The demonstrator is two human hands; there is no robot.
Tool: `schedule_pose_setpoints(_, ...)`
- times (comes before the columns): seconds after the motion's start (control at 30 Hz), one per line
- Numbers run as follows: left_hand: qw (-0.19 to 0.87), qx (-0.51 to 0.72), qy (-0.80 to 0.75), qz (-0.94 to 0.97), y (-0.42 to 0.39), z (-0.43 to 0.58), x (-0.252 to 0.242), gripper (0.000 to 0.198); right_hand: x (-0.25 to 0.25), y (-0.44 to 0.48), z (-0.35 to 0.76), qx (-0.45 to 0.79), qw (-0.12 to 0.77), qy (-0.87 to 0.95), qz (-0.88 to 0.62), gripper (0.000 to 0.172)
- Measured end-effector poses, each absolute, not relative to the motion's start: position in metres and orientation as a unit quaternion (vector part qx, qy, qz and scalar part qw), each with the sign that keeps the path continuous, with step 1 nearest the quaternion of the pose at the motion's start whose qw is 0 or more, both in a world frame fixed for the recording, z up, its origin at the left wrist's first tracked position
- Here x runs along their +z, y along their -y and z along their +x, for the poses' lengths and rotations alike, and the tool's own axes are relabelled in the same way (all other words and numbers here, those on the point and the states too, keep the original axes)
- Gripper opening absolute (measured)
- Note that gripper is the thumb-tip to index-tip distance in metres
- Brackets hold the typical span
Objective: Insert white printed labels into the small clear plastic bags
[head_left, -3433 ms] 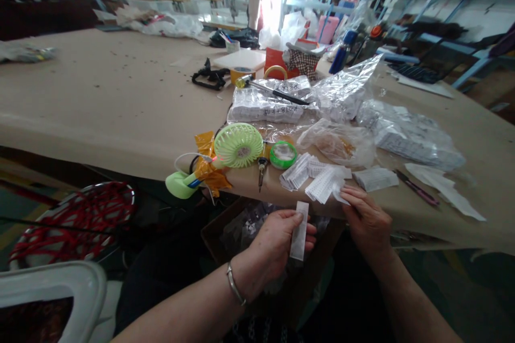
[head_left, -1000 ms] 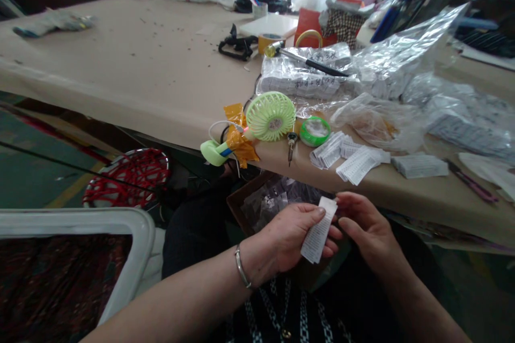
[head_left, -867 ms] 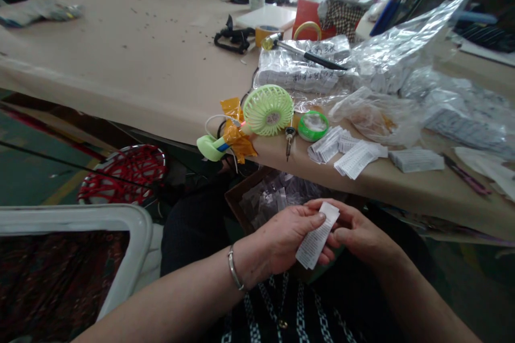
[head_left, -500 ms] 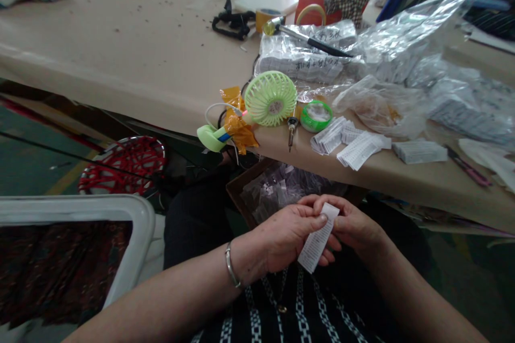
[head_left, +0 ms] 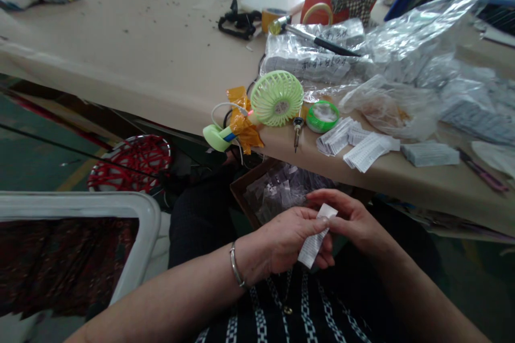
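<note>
Above my lap, a white printed label (head_left: pixel 314 244) is pinched in my left hand (head_left: pixel 284 236), the thumb lying across its front. The label is a narrow strip, tilted, with rows of small text. On its right side my right hand (head_left: pixel 356 220) has its fingers stretched out and apart from the thumb, whose tip is close to the label's edge; whether it touches I cannot tell. Just beyond the hands, a cardboard box (head_left: pixel 246 197) holds many small clear plastic pieces. Several more labels (head_left: pixel 368 151) lie fanned out at the table edge.
A green fan (head_left: pixel 277 99) is taped to the table edge (head_left: pixel 193 118). Beside it a soldering iron (head_left: pixel 298 131) points off the edge, near a green round container (head_left: pixel 322 117). A label stack (head_left: pixel 430 154), pink-handled scissors (head_left: pixel 485 171) and plastic bags (head_left: pixel 390 107) lie rightward. A red-corded stool (head_left: pixel 131 163) stands left.
My right hand's fingers have opened and drawn away from the label's back. The label stays in my left hand, its surface now slightly bent. The view has shifted a little left.
</note>
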State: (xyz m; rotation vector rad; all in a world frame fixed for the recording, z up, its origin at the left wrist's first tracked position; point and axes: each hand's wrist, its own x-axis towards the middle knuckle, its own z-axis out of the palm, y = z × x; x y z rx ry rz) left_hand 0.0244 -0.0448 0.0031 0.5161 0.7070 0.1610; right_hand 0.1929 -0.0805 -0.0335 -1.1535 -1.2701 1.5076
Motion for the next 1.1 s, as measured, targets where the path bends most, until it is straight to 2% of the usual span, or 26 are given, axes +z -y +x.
schedule_pose_setpoints(0.17,0.889,0.107,-0.366,0.254,0.041,0.023,0.005,0.028,-0.020,0.087,0.191,0.254,0.397,0.687,-0.554,0.034)
schedule_pose_setpoints(0.23,0.886,0.118,-0.366,0.258,0.041,0.022,0.006,0.028,-0.017,0.088,0.189,0.178,0.369,0.723,-0.557,0.033)
schedule_pose_setpoints(0.33,0.882,0.126,-0.369,0.265,0.041,0.022,0.008,0.027,-0.017,0.087,0.184,0.127,0.338,0.748,-0.556,0.032)
schedule_pose_setpoints(0.9,0.871,0.125,-0.398,0.259,0.040,0.020,0.005,0.014,-0.019,0.085,0.173,0.153,0.332,0.755,-0.545,0.027)
schedule_pose_setpoints(1.0,0.874,0.133,-0.390,0.259,0.040,0.019,0.005,0.018,-0.020,0.085,0.172,0.211,0.364,0.713,-0.560,0.034)
schedule_pose_setpoints(1.1,0.875,0.153,-0.377,0.262,0.040,0.017,0.003,0.024,-0.021,0.082,0.170,0.361,0.414,0.602,-0.580,0.034)
